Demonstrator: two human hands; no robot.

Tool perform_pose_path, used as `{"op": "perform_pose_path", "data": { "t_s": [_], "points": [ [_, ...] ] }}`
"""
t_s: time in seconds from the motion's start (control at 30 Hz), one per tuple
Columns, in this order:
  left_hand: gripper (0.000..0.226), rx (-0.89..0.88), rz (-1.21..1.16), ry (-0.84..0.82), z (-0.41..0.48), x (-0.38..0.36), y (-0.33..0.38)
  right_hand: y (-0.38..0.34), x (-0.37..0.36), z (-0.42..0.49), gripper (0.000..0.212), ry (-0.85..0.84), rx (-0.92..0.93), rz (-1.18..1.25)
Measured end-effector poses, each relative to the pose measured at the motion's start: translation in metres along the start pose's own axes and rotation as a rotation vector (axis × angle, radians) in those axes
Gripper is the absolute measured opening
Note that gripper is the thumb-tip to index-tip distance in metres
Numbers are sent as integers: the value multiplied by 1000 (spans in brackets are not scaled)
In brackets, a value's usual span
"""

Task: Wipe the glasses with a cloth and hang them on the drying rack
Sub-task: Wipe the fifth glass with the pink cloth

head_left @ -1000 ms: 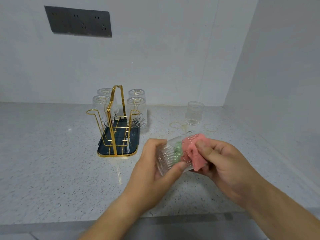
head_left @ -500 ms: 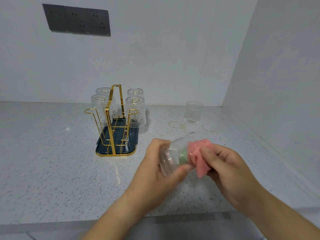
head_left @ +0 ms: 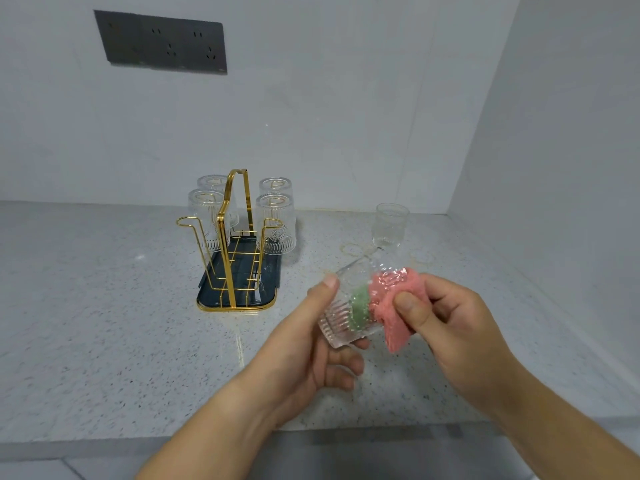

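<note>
**Ribbed glass held on its side with the cloth pushed into its mouth**

The left hand [head_left: 304, 344] grips a clear ribbed glass [head_left: 341, 310] at its base end. The thumb lies over the top and the fingers [head_left: 343, 362] are curled underneath. The glass is tilted on its side in the air above the speckled surface [head_left: 104, 323], toward the front edge and right of the middle.

The right hand [head_left: 450, 327] pinches a pink cloth [head_left: 398, 306] between its thumb and curled fingers at the mouth of the glass. A green part of the cloth shows through the glass wall, inside it.

A gold wire drying rack [head_left: 228, 244] stands on a dark tray [head_left: 207, 299] toward the back edge, left of the middle. Four upturned glasses [head_left: 277, 223] hang on its rear prongs, two on each side. One more upright glass [head_left: 389, 225] stands near the back right corner, apart from the rack. A dark socket panel [head_left: 162, 43] is set in the wall above.
</note>
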State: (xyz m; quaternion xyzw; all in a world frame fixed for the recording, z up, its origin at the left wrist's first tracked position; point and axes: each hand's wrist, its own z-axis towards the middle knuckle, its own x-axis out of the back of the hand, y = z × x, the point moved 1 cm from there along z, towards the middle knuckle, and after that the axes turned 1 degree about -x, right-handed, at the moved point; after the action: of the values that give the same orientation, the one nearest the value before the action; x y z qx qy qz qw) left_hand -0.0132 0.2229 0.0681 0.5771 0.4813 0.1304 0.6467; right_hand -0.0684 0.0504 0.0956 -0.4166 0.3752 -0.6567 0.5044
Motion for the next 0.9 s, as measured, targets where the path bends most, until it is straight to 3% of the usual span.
{"op": "perform_pose_path", "data": {
  "t_s": [0.07,0.17,0.27,0.3,0.37,0.47,0.53,0.6,0.67,0.73,0.83,0.87,0.9],
  "points": [
    [55,-122,126,47,0,2,0,3,1,0,26,-5,-15,7],
    [45,-346,507,93,-6,2,1,5,5,3,42,-12,-55,84],
    [63,-622,1004,172,-4,10,-5,4,7,5,56,-7,-91,92],
    [70,-665,1067,187,-2,14,-8,3,6,6,56,0,-92,94],
    [71,-559,836,132,1,15,-8,0,5,7,44,19,-88,90],
    [55,-191,260,-18,2,6,-6,-2,3,5,26,17,-74,30],
    [63,9,45,-36,3,5,-4,-2,1,2,22,-11,-53,-30],
    [64,30,-31,-4,3,6,-3,-3,-1,-1,21,-23,-42,-43],
    [55,-101,68,33,0,6,-3,-3,-2,-1,22,-10,-53,-16],
    [45,-328,414,86,-1,8,-5,1,-1,1,29,11,-91,22],
    [67,-830,1092,187,4,18,-13,2,-1,3,32,25,-145,107],
    [72,-905,1160,194,6,21,-16,2,-2,4,32,28,-146,109],
    [76,-870,1122,180,4,19,-15,1,-2,4,32,29,-139,103]
  ]
}}
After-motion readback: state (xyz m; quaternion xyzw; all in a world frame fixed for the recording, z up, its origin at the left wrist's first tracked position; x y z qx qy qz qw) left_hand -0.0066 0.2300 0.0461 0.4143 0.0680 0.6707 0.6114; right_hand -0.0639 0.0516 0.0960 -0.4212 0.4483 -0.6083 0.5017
